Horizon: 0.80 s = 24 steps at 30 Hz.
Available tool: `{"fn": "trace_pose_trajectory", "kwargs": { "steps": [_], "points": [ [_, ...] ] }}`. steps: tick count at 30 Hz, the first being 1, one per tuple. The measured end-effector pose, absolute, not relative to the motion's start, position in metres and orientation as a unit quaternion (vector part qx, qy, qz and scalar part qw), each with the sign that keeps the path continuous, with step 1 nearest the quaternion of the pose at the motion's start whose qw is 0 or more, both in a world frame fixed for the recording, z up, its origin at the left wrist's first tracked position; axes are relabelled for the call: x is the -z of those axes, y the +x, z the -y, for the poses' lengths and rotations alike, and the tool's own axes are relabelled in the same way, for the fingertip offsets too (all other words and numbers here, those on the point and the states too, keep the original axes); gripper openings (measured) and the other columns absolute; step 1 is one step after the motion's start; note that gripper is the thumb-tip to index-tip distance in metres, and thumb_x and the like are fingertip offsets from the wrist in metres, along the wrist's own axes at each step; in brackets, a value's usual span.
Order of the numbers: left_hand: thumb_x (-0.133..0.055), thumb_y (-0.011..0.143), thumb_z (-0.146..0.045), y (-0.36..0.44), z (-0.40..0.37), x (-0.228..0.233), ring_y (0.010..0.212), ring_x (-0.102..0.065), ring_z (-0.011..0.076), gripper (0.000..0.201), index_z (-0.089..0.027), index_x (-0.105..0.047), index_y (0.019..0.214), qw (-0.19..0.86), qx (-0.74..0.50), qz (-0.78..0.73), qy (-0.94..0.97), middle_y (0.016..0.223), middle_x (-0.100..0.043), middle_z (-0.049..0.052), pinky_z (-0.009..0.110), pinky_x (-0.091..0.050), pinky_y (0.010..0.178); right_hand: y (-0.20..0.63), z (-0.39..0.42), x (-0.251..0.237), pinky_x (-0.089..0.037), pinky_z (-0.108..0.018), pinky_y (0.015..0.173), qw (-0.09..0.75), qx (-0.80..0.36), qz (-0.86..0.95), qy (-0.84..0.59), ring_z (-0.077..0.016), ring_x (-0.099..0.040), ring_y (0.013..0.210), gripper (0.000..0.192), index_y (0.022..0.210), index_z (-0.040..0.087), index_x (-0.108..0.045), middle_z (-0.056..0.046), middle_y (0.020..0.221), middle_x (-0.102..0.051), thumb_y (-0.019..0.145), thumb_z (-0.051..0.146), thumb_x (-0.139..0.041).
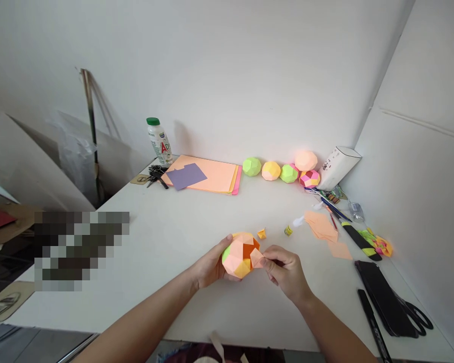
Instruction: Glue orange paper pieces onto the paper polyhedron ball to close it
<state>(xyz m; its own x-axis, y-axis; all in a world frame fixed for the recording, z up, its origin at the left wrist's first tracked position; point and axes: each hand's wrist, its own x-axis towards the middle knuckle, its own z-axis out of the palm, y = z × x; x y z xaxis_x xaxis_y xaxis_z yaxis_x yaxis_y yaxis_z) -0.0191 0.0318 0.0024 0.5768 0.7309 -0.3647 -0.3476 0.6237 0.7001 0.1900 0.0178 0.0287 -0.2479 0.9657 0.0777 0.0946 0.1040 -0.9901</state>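
Note:
A many-faced paper ball (236, 257) in peach, yellow and green rests in my left hand (214, 262), whose fingers wrap round its left side. On the ball's right side is an opening with an orange inside. My right hand (285, 269) pinches a peach paper piece (256, 258) at the edge of that opening; whether the piece is joined to the ball I cannot tell. Just behind the ball lies a small folded yellow paper piece (262, 234). A small yellow-green object (288, 231) sits further right.
Along the wall stand several finished paper balls (271, 171) beside a white tube (339, 167). Coloured paper sheets (212, 174), keys (157, 174) and a white bottle (160, 143) are at the back left. Peach squares (321, 226), a cutter (361, 241), a black case (386, 297) and scissors (416, 315) lie right.

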Motion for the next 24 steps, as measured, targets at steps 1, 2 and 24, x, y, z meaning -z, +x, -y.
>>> {"fn": "trace_pose_trajectory", "kwargs": {
  "steps": [1, 2, 24],
  "points": [
    [-0.045, 0.086, -0.067, -0.0193, -0.0319, -0.0025, 0.097, -0.063, 0.0282, 0.063, -0.017, -0.063, 0.118, 0.839, -0.321, -0.329, 0.292, 0.108, -0.068, 0.015, 0.032, -0.052, 0.069, 0.19, -0.0177, -0.0286, -0.031, -0.021, 0.033, 0.429, -0.51, 0.604, -0.437, -0.0059, -0.037, 0.04, 0.025, 0.067, 0.019, -0.07, 0.002, 0.062, -0.051, 0.08, 0.04, -0.069],
    [-0.044, 0.086, -0.067, -0.0194, -0.0319, -0.0027, 0.098, -0.063, 0.0285, 0.062, -0.017, -0.063, 0.119, 0.838, -0.321, -0.331, 0.292, 0.108, -0.068, 0.015, 0.032, -0.051, 0.069, 0.1901, -0.0176, -0.0285, -0.031, -0.021, 0.032, 0.428, -0.512, 0.602, -0.438, -0.0058, -0.036, 0.04, 0.025, 0.067, 0.019, -0.07, 0.002, 0.062, -0.051, 0.08, 0.04, -0.069],
    [-0.042, 0.085, -0.07, -0.0186, -0.032, -0.0028, 0.093, -0.061, 0.0264, 0.065, -0.018, -0.061, 0.118, 0.833, -0.306, -0.346, 0.304, 0.108, -0.065, 0.014, 0.031, -0.051, 0.068, 0.1917, -0.0175, -0.0214, -0.034, -0.019, 0.032, 0.406, -0.549, 0.583, -0.44, -0.0028, -0.039, 0.036, 0.021, 0.071, 0.018, -0.069, 0.003, 0.065, -0.051, 0.084, 0.034, -0.066]
  ]
}}
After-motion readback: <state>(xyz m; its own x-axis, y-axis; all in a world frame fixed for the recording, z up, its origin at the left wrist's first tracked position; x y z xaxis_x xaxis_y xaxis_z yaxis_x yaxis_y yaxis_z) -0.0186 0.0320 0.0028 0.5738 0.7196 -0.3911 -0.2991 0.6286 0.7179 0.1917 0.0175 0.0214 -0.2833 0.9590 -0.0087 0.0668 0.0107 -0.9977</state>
